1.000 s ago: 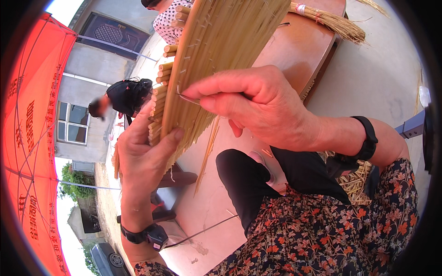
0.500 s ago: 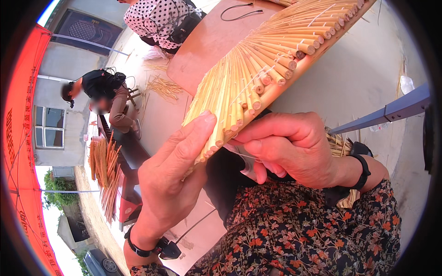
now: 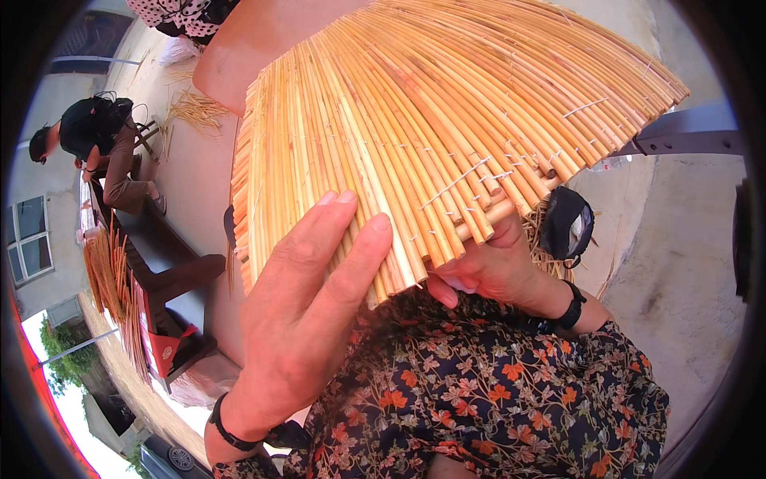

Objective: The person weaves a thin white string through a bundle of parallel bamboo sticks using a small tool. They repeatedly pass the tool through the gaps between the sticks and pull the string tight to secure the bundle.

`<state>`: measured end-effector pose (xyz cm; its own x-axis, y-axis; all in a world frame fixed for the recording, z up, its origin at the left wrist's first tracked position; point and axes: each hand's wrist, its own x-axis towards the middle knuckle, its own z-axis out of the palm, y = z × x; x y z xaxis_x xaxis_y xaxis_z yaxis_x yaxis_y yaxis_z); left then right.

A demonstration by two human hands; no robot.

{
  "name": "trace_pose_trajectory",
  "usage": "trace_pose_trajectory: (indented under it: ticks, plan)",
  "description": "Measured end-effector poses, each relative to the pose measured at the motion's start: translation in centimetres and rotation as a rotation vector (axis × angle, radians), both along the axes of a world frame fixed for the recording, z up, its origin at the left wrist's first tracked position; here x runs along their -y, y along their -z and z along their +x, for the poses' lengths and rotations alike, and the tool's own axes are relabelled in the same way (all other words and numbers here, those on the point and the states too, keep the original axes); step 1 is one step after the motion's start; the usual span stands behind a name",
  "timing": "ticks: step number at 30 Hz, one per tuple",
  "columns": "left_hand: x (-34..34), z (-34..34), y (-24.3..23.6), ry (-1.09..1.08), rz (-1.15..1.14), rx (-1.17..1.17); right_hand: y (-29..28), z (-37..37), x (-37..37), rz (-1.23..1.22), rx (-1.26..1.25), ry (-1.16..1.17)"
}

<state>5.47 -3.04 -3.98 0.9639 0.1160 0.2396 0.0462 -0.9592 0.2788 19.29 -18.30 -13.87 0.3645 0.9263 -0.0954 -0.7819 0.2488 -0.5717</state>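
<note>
Head view: the left hand [image 3: 299, 327] lies back upward over the lower left part of a broad, fan-shaped piece of golden-yellow plant stalks [image 3: 447, 120], its fingertips flat on the upper face near the cut ends. Whether this grip also clasps the underside cannot be told, since that side is hidden. The right hand [image 3: 499, 267] is at the lower edge, fingers curled beneath the stalk ends and partly covered by them; what its grip holds, if anything, cannot be made out.

The fan-shaped piece is raised in front of the person's lap, spreading up and to the right. Short white thread stitches [image 3: 453, 184] cross the stalks in rows, and a smooth, pale yellow round rod [image 3: 496, 214] shows under the ends beside the right hand.

A black band circles each wrist. Below is a dark shirt with orange and pale leaf print [image 3: 495, 399].

Farther out, a black fabric item [image 3: 568, 226] sits near loose straw beyond the right hand. A smooth reddish-brown table [image 3: 247, 40] stands behind the piece. To the left, a bundle of reddish-brown stalks [image 3: 112, 271] lies near a person in a black top [image 3: 96, 132].
</note>
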Motion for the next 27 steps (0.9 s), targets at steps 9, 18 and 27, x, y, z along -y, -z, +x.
trace_pose_trajectory:
  ticks: [9,18,27]
  plan:
    - [0.7,0.5,0.8,0.023,-0.020,-0.056,2.6,-2.0,1.4,-0.054,-0.258,-0.048]
    - [1.1,0.4,1.7,0.015,-0.030,0.007,3.9,-1.5,1.2,0.021,-0.331,-0.153]
    - [1.0,0.3,1.6,0.032,-0.027,-0.011,4.3,-2.1,0.9,-0.076,-0.334,-0.184]
